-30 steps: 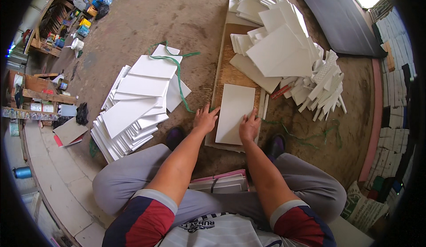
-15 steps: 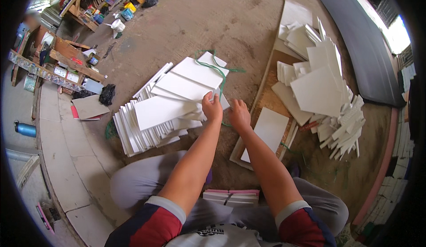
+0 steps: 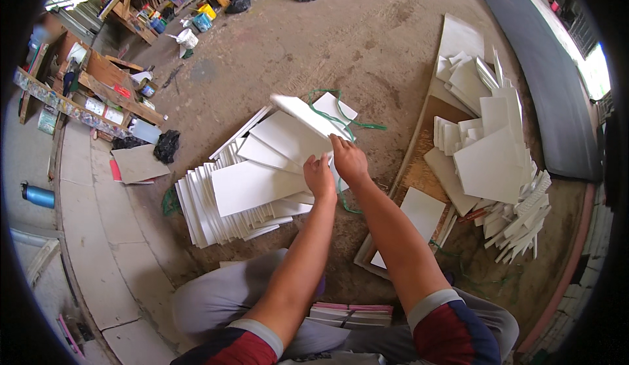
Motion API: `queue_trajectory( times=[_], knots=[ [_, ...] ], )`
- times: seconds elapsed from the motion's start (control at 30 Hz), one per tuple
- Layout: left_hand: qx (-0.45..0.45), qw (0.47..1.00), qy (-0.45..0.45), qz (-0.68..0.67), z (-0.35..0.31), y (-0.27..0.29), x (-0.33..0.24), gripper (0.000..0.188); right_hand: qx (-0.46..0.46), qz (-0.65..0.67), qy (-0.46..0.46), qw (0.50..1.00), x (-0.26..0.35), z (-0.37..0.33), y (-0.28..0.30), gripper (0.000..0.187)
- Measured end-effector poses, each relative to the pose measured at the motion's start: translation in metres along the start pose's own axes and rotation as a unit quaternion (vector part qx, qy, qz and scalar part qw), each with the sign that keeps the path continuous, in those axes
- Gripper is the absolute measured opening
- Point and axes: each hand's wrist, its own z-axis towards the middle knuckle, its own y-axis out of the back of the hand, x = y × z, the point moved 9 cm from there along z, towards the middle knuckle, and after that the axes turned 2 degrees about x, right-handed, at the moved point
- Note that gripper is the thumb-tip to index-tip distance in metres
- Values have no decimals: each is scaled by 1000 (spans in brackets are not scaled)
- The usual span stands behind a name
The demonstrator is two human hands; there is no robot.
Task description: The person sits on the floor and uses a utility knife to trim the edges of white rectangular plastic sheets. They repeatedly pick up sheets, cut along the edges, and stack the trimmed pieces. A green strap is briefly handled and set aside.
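Note:
A fanned stack of white boards (image 3: 259,188) lies on the floor in front of me. My right hand (image 3: 349,162) is closed on the near end of one white board (image 3: 304,115), which is tilted with its far end raised and slightly blurred. Just left of it, my left hand (image 3: 320,180) has its fingers bent together at the right ends of the boards; what they pinch, if anything, is hidden. Green string (image 3: 364,126) loops over and beyond the stack and passes behind my right hand.
At right, a long board (image 3: 438,106) carries a white board (image 3: 409,224) and a heap of white offcuts (image 3: 488,155). A bundle of strips (image 3: 350,315) lies between my legs. Paint containers (image 3: 203,21) and a wooden rack (image 3: 98,96) stand at left, a dark sheet (image 3: 544,76) far right.
My right hand has moved up and left to the stack and now grips a board, whose far end has lifted. My left hand stays by the boards' ends. The view has shifted slightly.

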Motion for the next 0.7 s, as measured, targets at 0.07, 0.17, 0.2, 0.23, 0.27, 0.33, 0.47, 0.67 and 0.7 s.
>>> queue_trajectory(
  times=[0.07,0.17,0.2,0.23,0.27,0.33,0.47,0.67,0.7],
  knots=[
    [20,999,-27,30,13,-2,-7,87,-30,82,-38,995,22,-7,31,39],
    [94,991,-97,5,6,-31,-45,83,-70,79,3,994,40,-38,54,38],
    [193,978,-74,-12,-12,-46,-61,71,-121,99,8,988,40,-54,67,41],
    [157,987,-2,33,-18,-37,-65,48,-102,98,36,989,50,-55,83,43],
    [180,983,-34,21,-14,-33,-67,46,-82,97,64,990,56,-60,102,44],
    [243,969,-52,2,-40,-41,-77,44,-78,118,50,989,49,-66,158,54],
    [339,938,-65,40,-91,-60,-82,48,-286,-18,100,953,75,-93,287,61],
    [441,887,-51,123,-129,-85,-33,45,-15,0,-308,951,-115,-135,198,66],
    [432,890,-38,142,-129,-81,-26,43,-163,35,-261,951,-110,-149,219,67]
  ],
)
